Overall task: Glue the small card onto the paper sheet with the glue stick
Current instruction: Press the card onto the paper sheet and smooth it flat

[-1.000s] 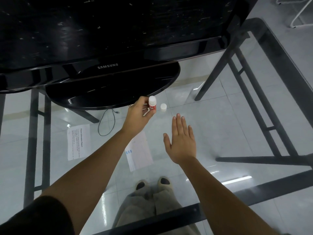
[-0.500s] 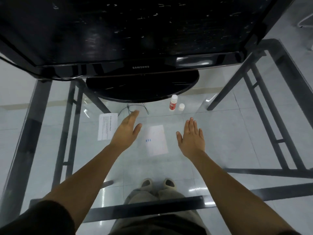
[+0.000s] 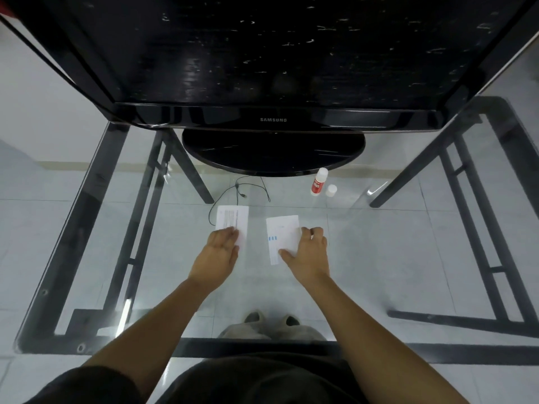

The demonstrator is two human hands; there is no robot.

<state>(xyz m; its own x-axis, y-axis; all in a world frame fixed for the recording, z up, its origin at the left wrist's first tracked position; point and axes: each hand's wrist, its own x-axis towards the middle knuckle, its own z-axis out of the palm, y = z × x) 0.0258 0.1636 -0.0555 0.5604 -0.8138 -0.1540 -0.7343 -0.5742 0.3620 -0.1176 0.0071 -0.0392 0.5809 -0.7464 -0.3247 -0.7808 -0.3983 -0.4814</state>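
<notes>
On the glass table (image 3: 379,258), two papers lie: printed card (image 3: 233,218) at 11 o'clock, its near edge hidden under the flat, spread left hand (image 3: 217,256); paper sheet (image 3: 281,234) partly covered by the right hand (image 3: 310,255), fingers curled on its edge. One glue stick (image 3: 318,182) stands uncapped at 1 o'clock, beside one cap (image 3: 331,190).

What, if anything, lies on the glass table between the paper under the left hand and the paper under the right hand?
Nothing visible does. The white paper with printed text under the left hand and the white paper with blue marks under the right hand are separated only by bare glass table. The red-and-white glue stick and its white cap stand farther back.
</notes>
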